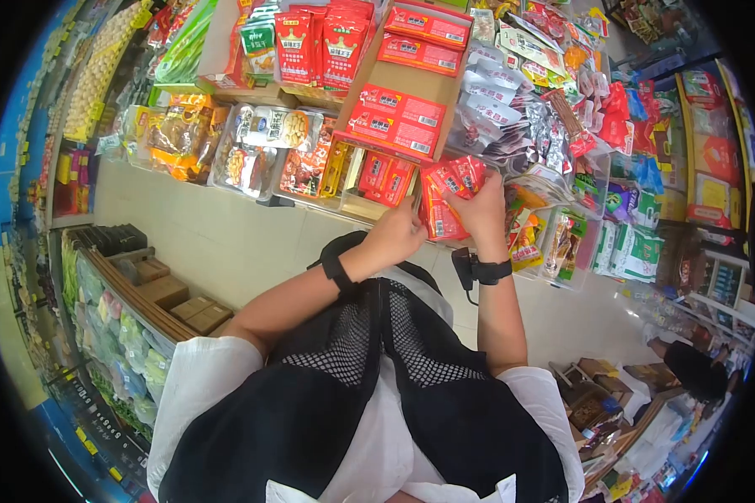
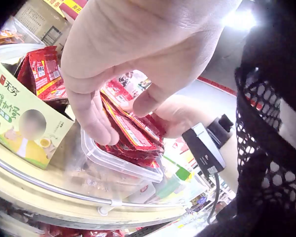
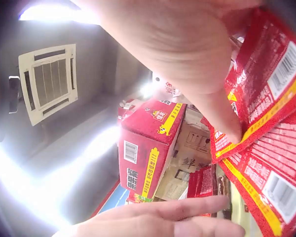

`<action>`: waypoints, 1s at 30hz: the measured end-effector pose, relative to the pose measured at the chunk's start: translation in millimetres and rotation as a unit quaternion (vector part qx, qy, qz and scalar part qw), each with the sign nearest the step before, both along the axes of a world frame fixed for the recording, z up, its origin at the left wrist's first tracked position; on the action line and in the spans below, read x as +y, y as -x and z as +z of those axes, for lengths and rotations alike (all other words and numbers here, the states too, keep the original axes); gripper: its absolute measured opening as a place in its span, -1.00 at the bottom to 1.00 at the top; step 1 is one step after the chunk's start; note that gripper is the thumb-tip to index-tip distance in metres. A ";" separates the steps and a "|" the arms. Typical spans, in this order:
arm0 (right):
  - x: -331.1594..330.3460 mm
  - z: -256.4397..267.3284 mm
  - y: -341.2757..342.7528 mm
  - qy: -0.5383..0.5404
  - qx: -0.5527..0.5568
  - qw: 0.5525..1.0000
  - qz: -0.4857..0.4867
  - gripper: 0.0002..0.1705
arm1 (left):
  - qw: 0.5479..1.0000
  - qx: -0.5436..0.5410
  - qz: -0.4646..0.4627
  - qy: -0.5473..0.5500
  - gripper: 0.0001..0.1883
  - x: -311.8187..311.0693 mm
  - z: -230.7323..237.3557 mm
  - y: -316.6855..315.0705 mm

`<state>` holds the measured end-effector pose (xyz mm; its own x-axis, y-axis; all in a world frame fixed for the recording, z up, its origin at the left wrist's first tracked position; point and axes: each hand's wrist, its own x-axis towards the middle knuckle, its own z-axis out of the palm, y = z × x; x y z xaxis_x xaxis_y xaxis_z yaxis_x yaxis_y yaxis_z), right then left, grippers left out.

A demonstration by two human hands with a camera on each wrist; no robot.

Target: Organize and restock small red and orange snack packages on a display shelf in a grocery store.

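My right hand (image 1: 483, 211) grips several red snack packets (image 1: 446, 197) near the shelf's front edge. In the right wrist view, its thumb lies across packets (image 3: 271, 84) with yellow bands and barcodes. My left hand (image 1: 397, 232) is just left of them, at the display's edge. Seen from the left wrist, the left hand (image 2: 138, 49) arches over red packets (image 2: 130, 131) in a clear plastic bin (image 2: 123, 168), thumb and fingertips apart. Its fingers (image 3: 172, 210) look nearly straight in the right wrist view. A pale green box (image 2: 27, 118) of red packets stands beside the bin.
A large red carton (image 1: 394, 117) with an open front stands behind the hands. Silver snack bags (image 1: 491, 105) are heaped to the right. Clear tubs of packaged snacks (image 1: 264, 138) line the left. A metal rail (image 2: 59, 185) runs along the shelf front.
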<state>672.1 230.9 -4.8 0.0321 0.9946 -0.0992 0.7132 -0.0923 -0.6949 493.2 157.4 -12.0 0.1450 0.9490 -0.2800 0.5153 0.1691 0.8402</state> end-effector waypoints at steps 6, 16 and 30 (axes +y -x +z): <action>2.1 -1.0 0.8 0.019 0.058 0.997 -0.045 -0.25 | 0.994 -0.101 -0.028 0.024 -0.49 20.4 -4.1 -1.2; 1.0 0.7 -0.7 0.026 0.021 0.998 -0.044 -0.38 | 0.960 -0.248 -0.087 0.094 -0.24 30.6 -22.8 7.5; -24.7 21.6 18.7 -0.032 -0.014 0.992 -0.123 -0.61 | 0.965 -0.211 -0.144 0.054 -0.18 26.0 -26.3 14.4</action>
<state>653.4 206.3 16.8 0.2774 0.9602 -0.0324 0.6939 -0.2236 -0.6845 478.8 183.4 -38.3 0.5210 0.8208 -0.2341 0.1700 0.1690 0.9708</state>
